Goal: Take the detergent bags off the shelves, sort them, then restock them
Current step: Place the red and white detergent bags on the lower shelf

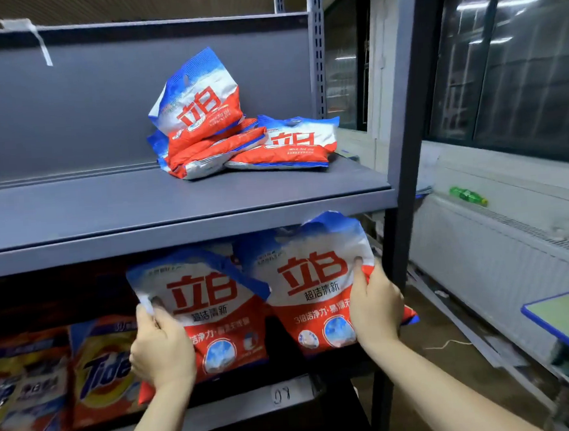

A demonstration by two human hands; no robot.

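Two red, white and blue detergent bags are held upright side by side in front of the lower shelf, their edges overlapping. The left hand (163, 351) grips the left bag (213, 321) by its left edge; the right hand (377, 309) grips the right bag (315, 287) by its right edge, thumb on the front. On the upper shelf (174, 206) lies a loose pile of matching bags (237, 141), perhaps four. Orange Tide bags (99, 373) stand on the lower shelf (223, 418) at left, slightly blurred.

Head view looks forward and down, close to the shelves (182, 219)
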